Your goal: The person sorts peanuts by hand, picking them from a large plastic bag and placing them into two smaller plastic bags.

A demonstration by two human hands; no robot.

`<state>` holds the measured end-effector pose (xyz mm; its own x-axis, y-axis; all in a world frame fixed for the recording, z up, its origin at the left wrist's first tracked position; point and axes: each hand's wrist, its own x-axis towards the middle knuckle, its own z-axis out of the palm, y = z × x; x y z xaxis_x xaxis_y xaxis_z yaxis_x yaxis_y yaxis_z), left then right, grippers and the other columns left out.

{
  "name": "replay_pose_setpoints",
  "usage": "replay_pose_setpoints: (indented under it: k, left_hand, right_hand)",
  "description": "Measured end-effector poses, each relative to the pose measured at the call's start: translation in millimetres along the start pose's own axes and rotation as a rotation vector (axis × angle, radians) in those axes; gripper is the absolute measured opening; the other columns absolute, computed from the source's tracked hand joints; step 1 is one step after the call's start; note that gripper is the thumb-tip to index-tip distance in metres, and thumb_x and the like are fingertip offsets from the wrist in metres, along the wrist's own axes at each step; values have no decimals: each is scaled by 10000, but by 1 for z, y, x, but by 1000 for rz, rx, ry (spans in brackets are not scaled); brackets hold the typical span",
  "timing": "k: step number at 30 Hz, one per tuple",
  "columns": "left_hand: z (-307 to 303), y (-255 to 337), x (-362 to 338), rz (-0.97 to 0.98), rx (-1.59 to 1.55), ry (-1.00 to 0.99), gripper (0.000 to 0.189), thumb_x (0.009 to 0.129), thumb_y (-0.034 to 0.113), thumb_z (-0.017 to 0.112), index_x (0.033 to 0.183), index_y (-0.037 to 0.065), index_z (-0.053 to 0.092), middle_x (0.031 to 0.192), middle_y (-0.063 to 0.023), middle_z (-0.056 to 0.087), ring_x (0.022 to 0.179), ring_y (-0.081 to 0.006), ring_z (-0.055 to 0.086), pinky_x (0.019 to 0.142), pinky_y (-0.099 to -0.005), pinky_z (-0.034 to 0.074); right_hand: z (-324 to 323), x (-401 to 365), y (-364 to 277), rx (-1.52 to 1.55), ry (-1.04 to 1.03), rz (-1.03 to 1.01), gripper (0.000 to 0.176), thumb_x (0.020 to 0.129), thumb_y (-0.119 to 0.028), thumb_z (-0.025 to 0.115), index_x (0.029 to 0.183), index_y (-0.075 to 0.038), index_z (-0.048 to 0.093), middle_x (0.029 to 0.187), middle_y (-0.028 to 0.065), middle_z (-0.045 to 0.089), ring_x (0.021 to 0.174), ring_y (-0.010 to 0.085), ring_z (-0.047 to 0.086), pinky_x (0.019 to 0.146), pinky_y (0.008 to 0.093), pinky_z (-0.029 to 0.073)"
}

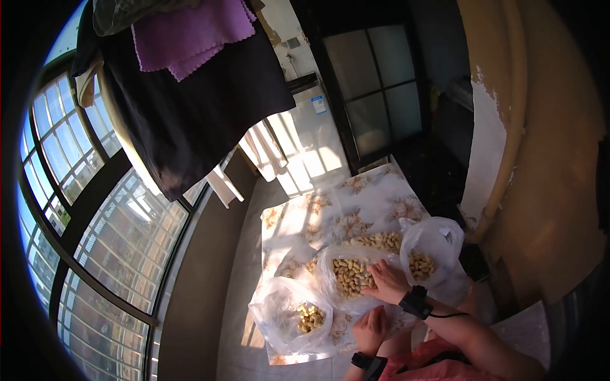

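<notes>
Peanuts in their shells (348, 277) lie in a clear plastic bag (325, 262), spread open in the middle of the table. My right hand (389, 283) reaches over this bag's right side, fingers and thumb apart at the edge of the peanuts; I see none gripped. Closer to me, my left hand (370, 330) is closed with curled fingers near the table's front edge; anything inside it is hidden. To the left, another clear bag (273, 305) holds a smaller heap of peanuts (311, 319). A third bag (445, 238), at the right, also contains peanuts (421, 266).
More peanuts (378, 240) lie behind the middle bag on the flowered tablecloth (343, 222). Dark clothing (197, 108) and a purple cloth (190, 35) hang at upper left, before barred windows (127, 235). A wall with a pipe (515, 127) stands at right.
</notes>
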<state>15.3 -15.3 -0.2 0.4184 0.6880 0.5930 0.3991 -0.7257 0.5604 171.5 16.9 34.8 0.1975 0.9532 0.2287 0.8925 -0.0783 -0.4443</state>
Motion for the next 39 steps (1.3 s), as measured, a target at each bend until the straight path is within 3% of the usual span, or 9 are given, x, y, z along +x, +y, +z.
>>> replay_pose_setpoints:
  k: [4, 7, 10, 12, 16, 18, 27, 33, 39]
  left_hand:
    - [2, -3, -2, 3, 27, -8, 99, 831, 74, 694, 928, 86, 682, 748, -109, 676, 653, -306, 666, 579, -383, 512]
    - [1, -3, -1, 18, 18, -16, 102, 826, 74, 694, 926, 85, 682, 749, -108, 674, 654, -308, 666, 580, -385, 511]
    - [2, -3, 0, 59, 30, 2, 92, 828, 86, 677, 919, 90, 658, 757, -70, 659, 656, -275, 660, 576, -375, 517]
    - [1, -2, 0, 57, 26, 2, 100, 827, 90, 675, 926, 90, 659, 760, -70, 660, 662, -276, 662, 581, -377, 519]
    - [3, -5, -2, 46, 30, -12, 115, 825, 99, 673, 939, 89, 664, 766, -70, 664, 677, -277, 667, 597, -383, 527]
    - [3, -5, -2, 51, 30, -10, 112, 825, 101, 673, 936, 89, 664, 768, -70, 666, 681, -277, 669, 601, -383, 528]
    - [1, -3, -2, 41, 34, -22, 95, 822, 110, 676, 913, 84, 667, 771, -74, 672, 689, -280, 672, 599, -386, 532]
    - [-1, 1, 0, 50, 19, 10, 112, 830, 116, 673, 939, 90, 682, 755, -73, 663, 670, -280, 666, 589, -388, 530]
    - [2, -3, -3, 49, 33, 21, 93, 845, 115, 668, 936, 101, 680, 752, -69, 663, 658, -271, 663, 578, -380, 525]
  right_hand:
    - [12, -3, 3, -61, -20, -12, 662, 772, -497, 782, 1220, -70, 548, 1169, 205, 491, 956, 369, 617, 761, 466, 521]
    - [14, -5, 2, -176, 109, -178, 683, 785, -502, 769, 1283, -93, 544, 1156, 215, 482, 940, 369, 630, 757, 459, 527]
    - [15, -5, 4, -153, -20, -198, 654, 809, -467, 756, 1317, -113, 547, 1156, 195, 485, 908, 361, 642, 751, 448, 533]
    - [21, -6, 10, -64, 0, -227, 518, 832, -424, 731, 1219, -116, 576, 1114, 167, 525, 825, 342, 662, 709, 453, 540]
    - [32, -9, 15, -39, 3, -211, 430, 867, -376, 708, 1195, -120, 599, 1076, 129, 556, 847, 336, 655, 702, 448, 530]
    - [41, -10, 18, -48, 38, -219, 336, 881, -340, 691, 1112, -112, 606, 1021, 125, 593, 814, 339, 658, 675, 458, 523]
    - [40, -15, 15, 107, 204, -272, 198, 886, -246, 688, 1018, -130, 596, 777, 82, 675, 767, 327, 660, 632, 464, 489]
    - [36, -14, 13, 244, 345, -370, 199, 854, -141, 726, 1009, -123, 602, 818, 71, 681, 756, 300, 651, 738, 414, 466]
    - [33, -12, 12, 296, 389, -415, 184, 868, -147, 723, 1021, -118, 626, 896, 65, 687, 837, 291, 641, 777, 402, 468]
